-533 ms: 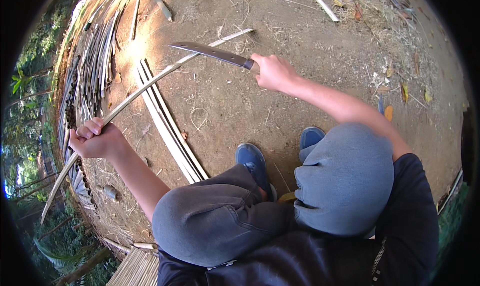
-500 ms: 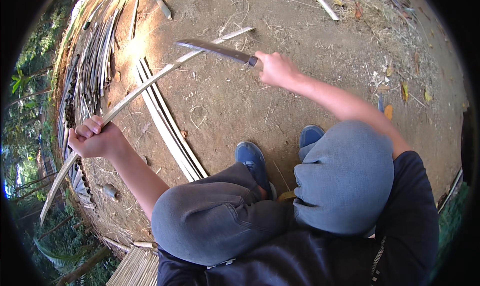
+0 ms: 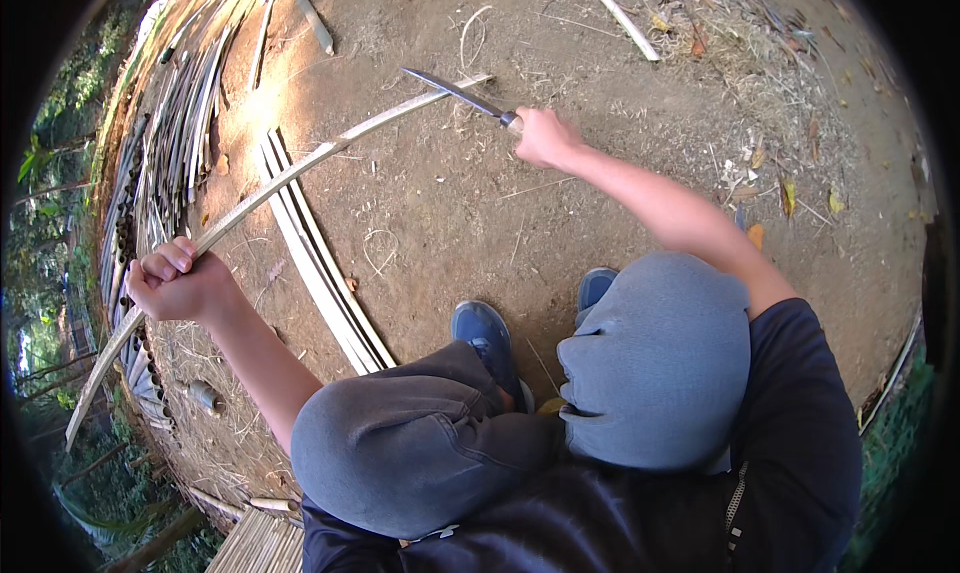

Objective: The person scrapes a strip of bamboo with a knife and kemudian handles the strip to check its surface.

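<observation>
My left hand point(image 3: 180, 281) is closed around a long, pale strip of split bamboo point(image 3: 262, 193), gripping it toward its near left end. The strip slants up and away to the right, and its other end stays free. My right hand point(image 3: 547, 138) grips the handle of a long knife point(image 3: 468, 96) with a dark blade. Its blade points left and crosses the strip close to the far end, seen nearly edge-on. Whether the blade touches the strip I cannot tell.
Several pale split strips point(image 3: 312, 241) lie on the dirt ground beneath the held one. A heap of thin bamboo strips point(image 3: 190, 123) is at the far left. Dry straw and leaves point(image 3: 765, 93) litter the right. My blue shoes point(image 3: 482, 331) rest below.
The knife's blade has turned from showing its broad side to nearly edge-on, and its tip has shifted right along the strip toward the far end. My left hand keeps its grip.
</observation>
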The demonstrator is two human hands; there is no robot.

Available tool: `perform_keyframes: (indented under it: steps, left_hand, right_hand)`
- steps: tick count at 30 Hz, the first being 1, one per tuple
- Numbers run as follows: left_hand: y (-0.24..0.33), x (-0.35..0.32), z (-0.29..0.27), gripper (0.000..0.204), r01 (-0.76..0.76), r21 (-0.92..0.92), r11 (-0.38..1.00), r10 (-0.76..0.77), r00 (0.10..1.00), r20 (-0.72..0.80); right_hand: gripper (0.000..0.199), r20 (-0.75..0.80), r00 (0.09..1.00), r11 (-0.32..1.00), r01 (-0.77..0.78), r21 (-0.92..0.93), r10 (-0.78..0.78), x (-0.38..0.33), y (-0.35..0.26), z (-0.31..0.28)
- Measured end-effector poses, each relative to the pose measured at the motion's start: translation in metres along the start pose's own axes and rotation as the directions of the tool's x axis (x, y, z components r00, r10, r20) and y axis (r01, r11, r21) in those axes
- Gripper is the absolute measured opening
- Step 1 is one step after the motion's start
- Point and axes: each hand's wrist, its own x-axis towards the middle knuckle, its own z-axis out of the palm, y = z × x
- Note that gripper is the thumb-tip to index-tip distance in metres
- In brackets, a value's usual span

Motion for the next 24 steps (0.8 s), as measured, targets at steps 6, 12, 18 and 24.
perform_keyframes:
  steps: [6,12,18,24]
  left_hand:
    - [0.001,-0.004,0.001,0.038,0.006,0.007,1.0,-0.006,1.0,-0.016]
    - [-0.002,-0.001,0.005,0.038,0.008,0.029,1.0,-0.006,0.997,-0.078]
    - [0.015,0.003,0.019,0.041,-0.031,-0.01,0.999,0.029,0.985,-0.168]
    - [0.043,0.029,-0.001,0.038,-0.089,-0.055,0.994,0.076,0.974,-0.216]
  right_hand:
    - [0.034,0.03,0.986,0.987,-0.162,0.009,0.162,0.017,0.036,0.002]
    - [0.029,-0.051,0.982,0.974,-0.171,0.146,0.18,0.018,0.06,0.006]
    - [0.017,-0.116,0.977,0.921,-0.122,0.37,0.177,-0.024,0.008,0.028]
    - [0.012,-0.108,0.976,0.694,-0.055,0.717,0.189,-0.038,0.002,0.061]
